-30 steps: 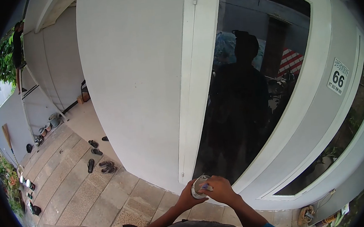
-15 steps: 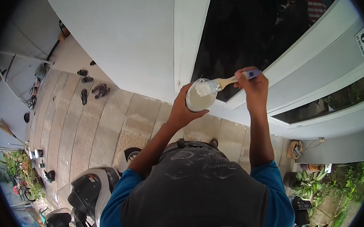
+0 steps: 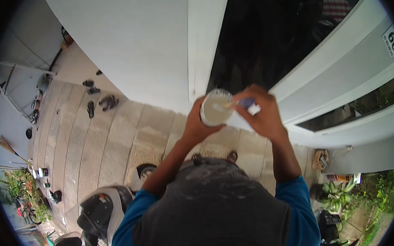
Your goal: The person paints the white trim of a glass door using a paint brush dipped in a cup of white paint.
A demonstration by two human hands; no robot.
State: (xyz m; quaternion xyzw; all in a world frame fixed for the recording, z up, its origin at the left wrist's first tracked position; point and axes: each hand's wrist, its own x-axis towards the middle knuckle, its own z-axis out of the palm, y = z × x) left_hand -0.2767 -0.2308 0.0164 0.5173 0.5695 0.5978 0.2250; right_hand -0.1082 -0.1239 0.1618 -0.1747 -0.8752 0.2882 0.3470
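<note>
My left hand (image 3: 199, 120) is wrapped around a clear plastic tub (image 3: 214, 115) of off-white paint, held up in front of my chest. In my right hand (image 3: 260, 111) is a paintbrush (image 3: 248, 104) with a purple handle end. The brush points left into the tub, and its bristles are sunk in or hidden by the paint, so I cannot make them out. My right fingers are closed on the handle close to the tub's right rim.
A white window frame (image 3: 198, 45) with dark glass (image 3: 255, 41) stands right ahead. Motor scooters (image 3: 96, 212) are at the lower left. Several sandals (image 3: 91, 108) lie on the tiled floor (image 3: 79, 131). A broom (image 3: 9, 145) leans at far left; plants (image 3: 343, 195) grow at lower right.
The brush has gone from resting across the tub's top, bristles showing, to dipping down into it. My right hand has moved left and lower, nearer the tub.
</note>
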